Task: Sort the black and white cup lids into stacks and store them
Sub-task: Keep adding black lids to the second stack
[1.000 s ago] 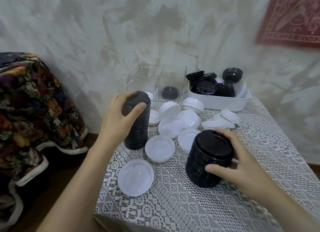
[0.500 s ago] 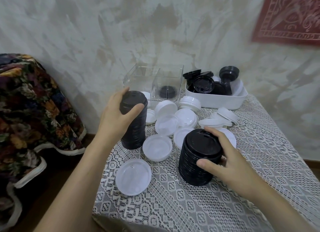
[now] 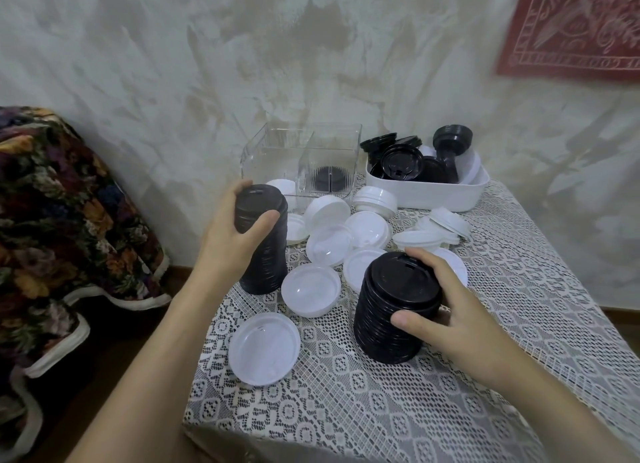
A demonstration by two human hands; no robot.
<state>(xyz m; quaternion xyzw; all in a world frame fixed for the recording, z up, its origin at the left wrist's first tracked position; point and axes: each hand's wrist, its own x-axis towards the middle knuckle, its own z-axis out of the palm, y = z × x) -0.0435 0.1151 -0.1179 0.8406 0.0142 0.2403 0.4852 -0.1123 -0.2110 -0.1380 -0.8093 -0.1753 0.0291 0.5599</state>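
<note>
At the far left a floral-patterned cloth [image 3: 52, 220] is seen draped over something bulky beside the table [image 3: 502, 324]. The left hand [image 3: 228, 244] is wrapped round the upper part of a tall stack of black lids [image 3: 270, 261], thumb across the front and fingers over the far side. This stack is stood near the table's left edge. Behind it a clear plastic container [image 3: 277, 157] is set against the wall, and a few black lids [image 3: 329, 182] can be made out through its ribbed right-hand compartment.

Loose white lids are scattered between the two stacks. One white lid [image 3: 265, 348] is laid nearest the front edge, another [image 3: 310, 289] just beside the tall stack's base, and a heap of white lids [image 3: 367, 228] is spread toward the container, some overlapping.

Right of centre a shorter stack of black lids [image 3: 384, 324] is gripped by the right hand [image 3: 453, 324], thumb at the front and fingers curled over the top rim. Further white lids are crowded just behind it.

At the back right a white tray [image 3: 433, 196] is filled with unsorted black lids [image 3: 401, 163] and a few white ones.

The table is covered with a white lace cloth [image 3: 346, 410]. A mottled plaster wall [image 3: 173, 64] is seen behind, with a red patterned hanging [image 3: 571, 29] at the upper right.
</note>
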